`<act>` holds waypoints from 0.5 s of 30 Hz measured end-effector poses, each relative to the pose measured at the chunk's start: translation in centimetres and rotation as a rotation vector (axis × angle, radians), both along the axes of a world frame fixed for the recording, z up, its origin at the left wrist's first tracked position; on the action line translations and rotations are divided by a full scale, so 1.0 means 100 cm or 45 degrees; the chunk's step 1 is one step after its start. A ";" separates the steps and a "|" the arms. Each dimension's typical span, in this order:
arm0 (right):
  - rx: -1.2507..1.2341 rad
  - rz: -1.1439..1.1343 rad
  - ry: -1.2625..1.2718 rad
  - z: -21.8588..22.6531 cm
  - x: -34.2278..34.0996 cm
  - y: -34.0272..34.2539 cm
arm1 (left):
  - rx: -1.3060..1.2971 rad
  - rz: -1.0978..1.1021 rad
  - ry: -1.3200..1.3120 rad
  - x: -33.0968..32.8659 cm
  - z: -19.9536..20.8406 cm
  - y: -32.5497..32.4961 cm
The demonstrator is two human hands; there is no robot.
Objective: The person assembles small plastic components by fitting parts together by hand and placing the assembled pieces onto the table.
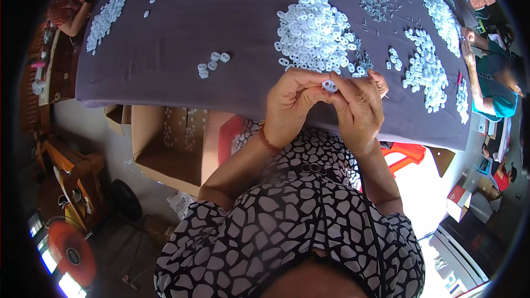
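Just over the table's near edge, a small white oval plastic piece with holes is pinched between both hands. My left hand grips its left side with thumb and forefinger. My right hand closes on its right side with thumb and fingertips, the other fingers curled. Something thin shows by those curled fingers, too small to name. Right beyond the hands lies a big heap of the same white pieces. Small thin metal screws or pins are scattered at its far right, and more lie close to my right hand.
A dark cloth covers the table. Several loose white pieces sit left of the heap; another heap lies to the right. Below the near edge stands an open cardboard box holding some white pieces. Other people work at the left and right sides.
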State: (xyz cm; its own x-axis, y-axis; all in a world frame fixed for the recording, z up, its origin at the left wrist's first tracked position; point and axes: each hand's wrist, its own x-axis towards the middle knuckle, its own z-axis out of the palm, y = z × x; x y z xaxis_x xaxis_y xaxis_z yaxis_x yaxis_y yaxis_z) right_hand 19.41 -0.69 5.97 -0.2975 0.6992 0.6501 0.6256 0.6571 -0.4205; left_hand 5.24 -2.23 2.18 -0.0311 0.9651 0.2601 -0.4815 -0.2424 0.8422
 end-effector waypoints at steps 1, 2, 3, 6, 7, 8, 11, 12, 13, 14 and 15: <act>0.005 0.009 0.017 0.000 -0.001 0.000 | 0.008 0.010 0.014 0.000 0.001 0.000; 0.011 0.019 0.034 0.000 -0.001 0.001 | 0.018 0.021 0.027 0.000 0.002 0.001; 0.014 0.024 0.034 0.001 -0.002 0.002 | 0.021 0.025 0.028 0.000 0.002 0.000; 0.023 0.050 0.083 0.000 -0.004 0.003 | 0.042 0.058 0.064 0.000 0.001 0.000; 0.030 0.051 0.083 0.000 -0.004 0.004 | 0.062 0.099 0.089 0.000 0.002 0.001; 0.034 0.053 0.083 0.000 -0.004 0.004 | 0.079 0.140 0.114 0.000 0.002 0.001; 0.036 0.036 0.010 0.002 -0.005 0.002 | 0.097 0.212 0.233 -0.001 -0.001 -0.002; 0.038 0.037 0.009 0.003 -0.005 0.001 | 0.099 0.213 0.232 -0.001 -0.001 -0.003; 0.032 0.037 -0.002 0.003 -0.005 0.000 | 0.118 0.209 0.260 -0.002 -0.001 -0.003; 0.028 0.039 -0.013 0.003 -0.005 0.001 | 0.141 0.207 0.287 -0.002 -0.001 -0.002; 0.032 0.041 -0.013 0.003 -0.005 0.002 | 0.145 0.210 0.286 -0.002 0.000 -0.002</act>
State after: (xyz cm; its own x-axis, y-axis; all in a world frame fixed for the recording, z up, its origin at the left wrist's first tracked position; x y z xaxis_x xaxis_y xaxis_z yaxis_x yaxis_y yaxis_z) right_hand 18.90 -0.47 6.24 -0.3264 0.6724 0.6643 0.6084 0.6873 -0.3968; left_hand 5.05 -2.40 2.16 -0.1145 0.9160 0.3846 -0.2321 -0.4011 0.8861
